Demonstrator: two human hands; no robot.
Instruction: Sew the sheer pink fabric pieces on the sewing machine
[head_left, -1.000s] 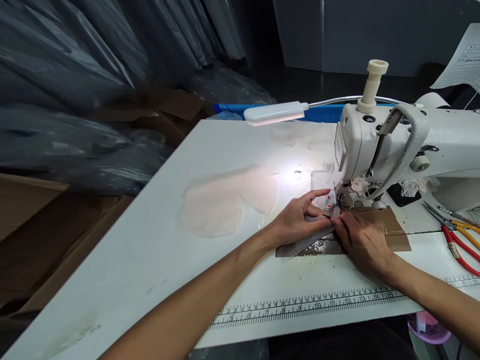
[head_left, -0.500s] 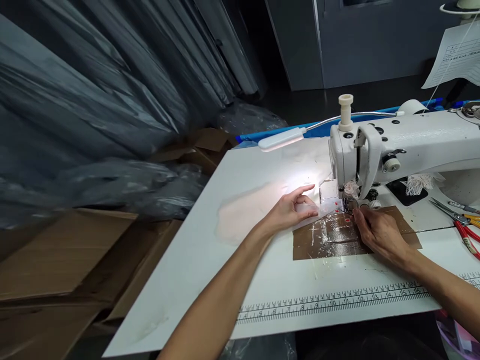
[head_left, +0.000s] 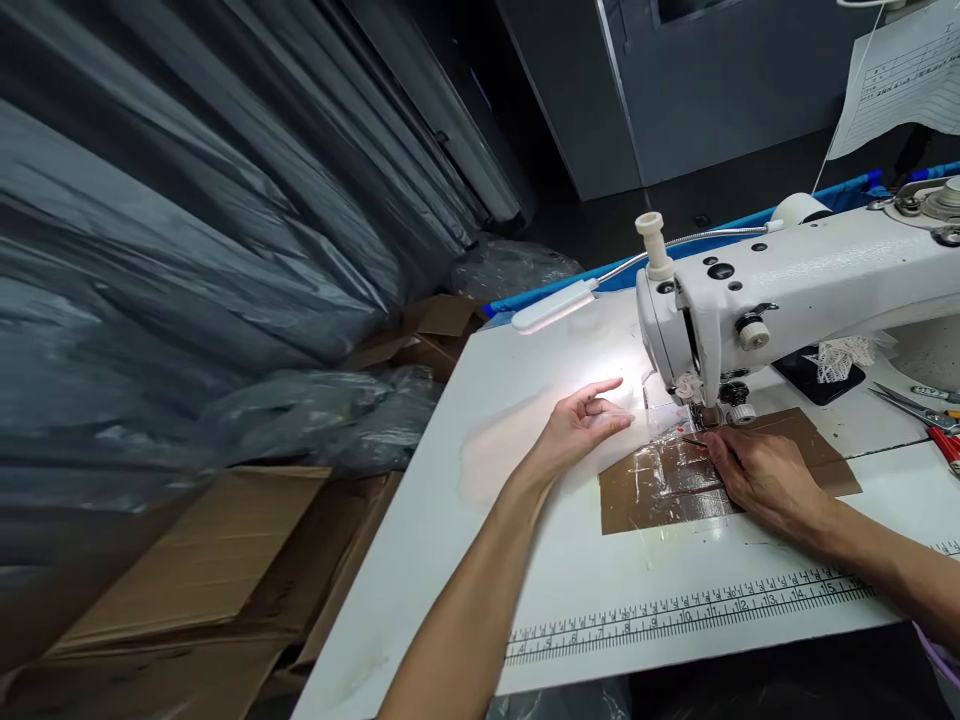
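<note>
Left of the needle area of a white sewing machine [head_left: 795,275], my left hand [head_left: 581,428] pinches the edge of a sheer white fabric [head_left: 613,452] between thumb and fingers, index finger stretched out. The fabric runs toward the presser foot [head_left: 706,416], with small red marks near it. My right hand [head_left: 772,478] is closed around a thin dark pointed tool [head_left: 694,442], whose tip points left just in front of the foot; most of it is hidden in the hand. Brown tape [head_left: 626,505] covers the table under both, glossy and scuffed in the middle.
A lamp [head_left: 553,307] lights the white table [head_left: 420,560]. A printed ruler [head_left: 675,620] runs along its front edge. Scissors [head_left: 911,408] and a red-handled tool [head_left: 946,448] lie at right, near lace on a black pad [head_left: 814,378]. Cardboard boxes [head_left: 217,545] stand at left.
The view has turned slightly. The right hand's dark tool now shows, pointing left before the presser foot. My left hand keeps its pinch at nearly the same place.
</note>
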